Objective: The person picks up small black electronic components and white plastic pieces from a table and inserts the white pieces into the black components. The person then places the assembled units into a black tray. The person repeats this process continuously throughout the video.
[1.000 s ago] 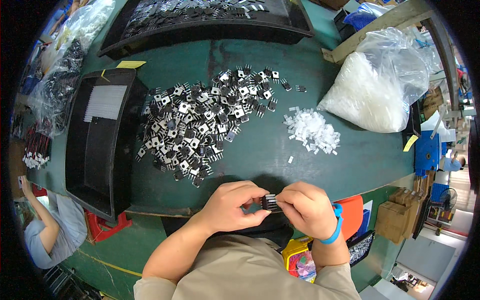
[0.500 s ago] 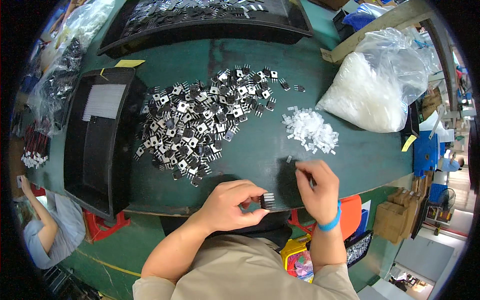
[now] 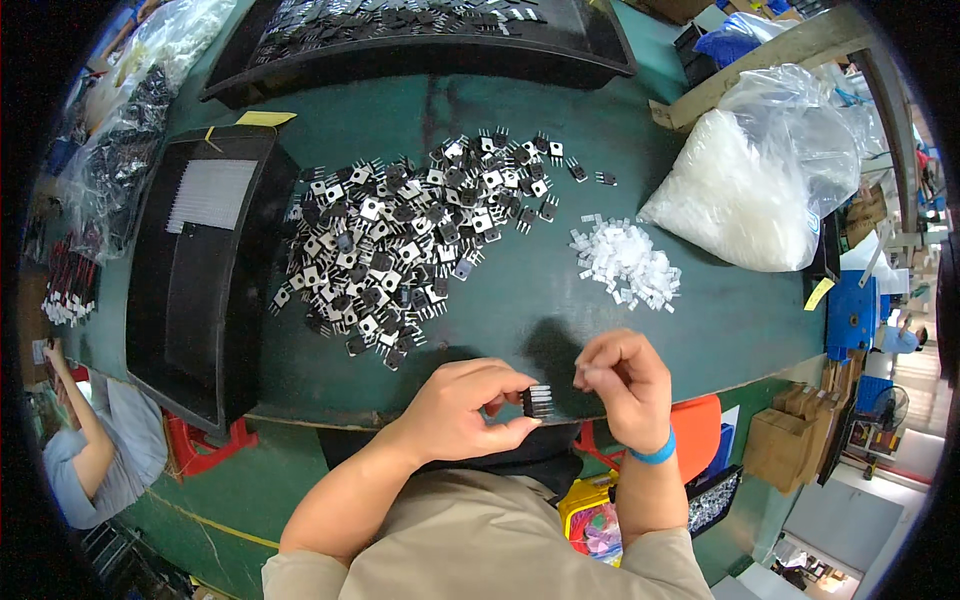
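Near the table's front edge, my left hand (image 3: 462,408) pinches a short stack of black three-legged transistors (image 3: 537,402) between thumb and fingers. White strips show on the stack's right side. My right hand (image 3: 628,378) is just right of it, thumb and fingertips pressed together on a small white plastic sleeve, mostly hidden by the fingers. Beyond my hands lies a big loose heap of transistors (image 3: 385,240), some with metal backs up. To the right of that heap is a smaller pile of white plastic sleeves (image 3: 628,262).
A black tray (image 3: 215,310) on the left holds a block of neat white rows. Another black tray (image 3: 420,72) of transistors stands at the back. A clear bag of white pieces (image 3: 745,190) sits at the right. A co-worker (image 3: 105,440) is at far left.
My right hand has closed its fingers and moved slightly left and nearer. The single sleeve that lay near its fingertips is gone from the table. My left hand stays with the stack.
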`<state>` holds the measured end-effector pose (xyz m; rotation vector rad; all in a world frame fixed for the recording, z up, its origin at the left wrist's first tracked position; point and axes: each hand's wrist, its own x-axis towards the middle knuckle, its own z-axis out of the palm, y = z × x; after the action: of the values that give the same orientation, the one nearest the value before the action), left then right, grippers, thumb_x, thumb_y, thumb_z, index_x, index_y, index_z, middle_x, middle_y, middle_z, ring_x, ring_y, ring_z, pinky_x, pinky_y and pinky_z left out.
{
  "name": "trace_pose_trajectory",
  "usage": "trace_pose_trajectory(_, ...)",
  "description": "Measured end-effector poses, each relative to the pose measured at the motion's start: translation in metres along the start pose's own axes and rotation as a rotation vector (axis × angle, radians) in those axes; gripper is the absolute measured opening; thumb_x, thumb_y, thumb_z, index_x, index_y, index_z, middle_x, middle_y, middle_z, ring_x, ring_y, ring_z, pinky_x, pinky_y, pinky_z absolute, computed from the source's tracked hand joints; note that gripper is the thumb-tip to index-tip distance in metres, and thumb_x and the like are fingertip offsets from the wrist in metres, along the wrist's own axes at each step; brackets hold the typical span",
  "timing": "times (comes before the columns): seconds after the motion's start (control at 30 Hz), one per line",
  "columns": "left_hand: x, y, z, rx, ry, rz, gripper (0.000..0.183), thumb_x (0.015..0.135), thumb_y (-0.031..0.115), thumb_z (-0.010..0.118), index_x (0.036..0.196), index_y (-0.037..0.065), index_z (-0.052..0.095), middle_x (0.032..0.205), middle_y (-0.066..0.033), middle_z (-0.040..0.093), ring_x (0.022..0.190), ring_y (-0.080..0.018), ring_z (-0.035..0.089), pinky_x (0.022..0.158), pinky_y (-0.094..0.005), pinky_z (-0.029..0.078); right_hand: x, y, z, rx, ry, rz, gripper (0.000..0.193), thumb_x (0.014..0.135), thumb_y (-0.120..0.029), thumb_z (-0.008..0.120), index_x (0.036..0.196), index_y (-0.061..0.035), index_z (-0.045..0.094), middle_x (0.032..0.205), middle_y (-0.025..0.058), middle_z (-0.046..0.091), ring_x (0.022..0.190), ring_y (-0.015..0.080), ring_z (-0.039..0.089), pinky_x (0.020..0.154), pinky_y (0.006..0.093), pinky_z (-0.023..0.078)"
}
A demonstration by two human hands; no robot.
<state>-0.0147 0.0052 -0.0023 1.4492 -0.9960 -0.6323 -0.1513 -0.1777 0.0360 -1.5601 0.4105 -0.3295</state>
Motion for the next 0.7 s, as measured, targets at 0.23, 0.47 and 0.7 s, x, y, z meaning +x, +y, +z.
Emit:
trace_pose_trajectory(0.23, 0.001, 0.003, -0.002, -0.015, -0.035, -0.012, 0.032, 0.072, 0.011, 0.083, 0.1, 0.004, 0.07, 0.079, -0.0041, 0.065, 0.062, -0.0145, 0.059, 0.055, -0.028, 0.048, -0.012, 0.004, 0.006, 0.231, -0.076, -0.071, 0.009, 0.096, 0.005, 0.06, 0.1, -0.0002, 0.054, 0.101, 0.0161, 0.063, 0.082, 0.0164, 0.065, 0.074, 0.0286, 0.056)
trace_pose_trajectory(0.47, 0.001, 0.002, -0.001, -0.011, -0.019, -0.004, 0.032, 0.07, 0.01, 0.083, 0.099, 0.004, 0.072, 0.076, -0.0038, 0.064, 0.06, -0.0137, 0.058, 0.054, -0.0276, 0.048, -0.016, -0.002, 0.013, 0.257, -0.02, -0.081, 0.013, 0.091, 0.009, 0.062, 0.1, 0.0004, 0.056, 0.106, 0.0189, 0.066, 0.083, 0.0184, 0.067, 0.074, 0.0306, 0.056)
trace_pose_trajectory(0.7, 0.0, 0.003, 0.0, 0.0, -0.005, -0.018, 0.033, 0.068, 0.01, 0.084, 0.099, 0.005, 0.073, 0.074, -0.0032, 0.063, 0.059, -0.0132, 0.057, 0.053, -0.0273, 0.047, -0.012, -0.022, 0.008, -0.349, -0.039, -0.183, 0.016, 0.082, 0.009, 0.07, 0.094, -0.0007, 0.068, 0.092, 0.0133, 0.07, 0.079, 0.023, 0.068, 0.07, 0.0321, 0.054)
